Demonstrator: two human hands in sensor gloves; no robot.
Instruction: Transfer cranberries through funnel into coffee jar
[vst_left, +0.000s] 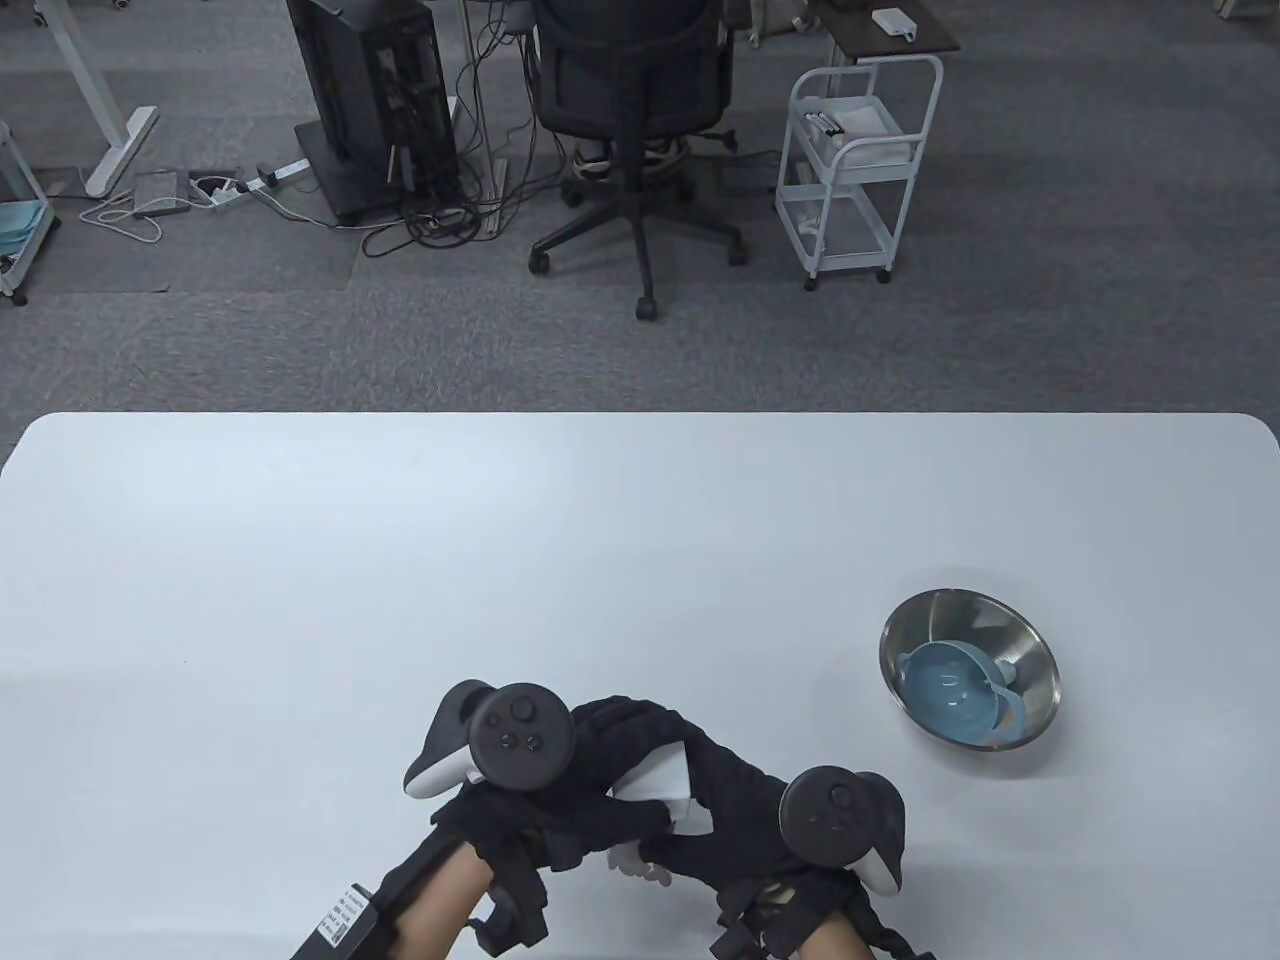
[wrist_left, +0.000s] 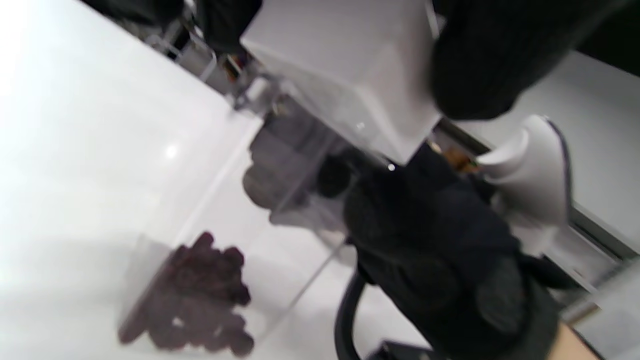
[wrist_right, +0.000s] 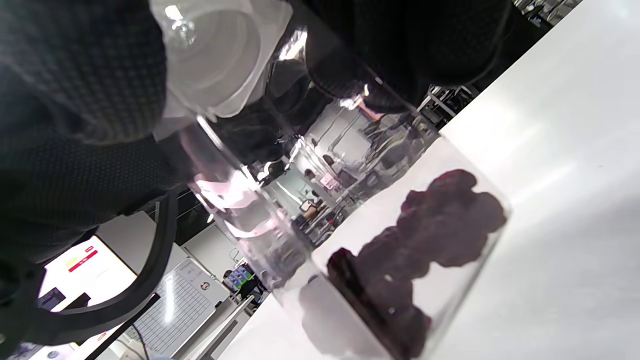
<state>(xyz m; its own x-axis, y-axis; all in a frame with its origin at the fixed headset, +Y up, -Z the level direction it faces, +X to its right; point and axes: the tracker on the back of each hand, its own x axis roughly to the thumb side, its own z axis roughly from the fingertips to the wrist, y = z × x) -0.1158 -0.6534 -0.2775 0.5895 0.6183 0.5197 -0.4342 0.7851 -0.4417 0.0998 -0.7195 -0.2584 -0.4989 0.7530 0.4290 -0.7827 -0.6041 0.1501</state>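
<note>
A clear coffee jar (wrist_left: 280, 200) stands on the white table (vst_left: 500, 560) at the front centre, mostly hidden by both hands in the table view. Dark cranberries (wrist_right: 420, 250) lie at its bottom, also seen in the left wrist view (wrist_left: 200, 295). A white lid (vst_left: 668, 785) sits on top of the jar. My left hand (vst_left: 600, 800) grips the lid (wrist_left: 350, 65) from above. My right hand (vst_left: 720, 810) grips the jar's side (wrist_right: 310, 190). A blue funnel (vst_left: 955, 690) lies in a steel bowl (vst_left: 1000, 625) to the right, apart from both hands.
The steel bowl stands about a hand's width right of my right hand. The table's far edge (vst_left: 640, 415) runs across the middle of the table view. Beyond it are an office chair (vst_left: 630, 120), a white cart (vst_left: 860, 160) and cables on the floor.
</note>
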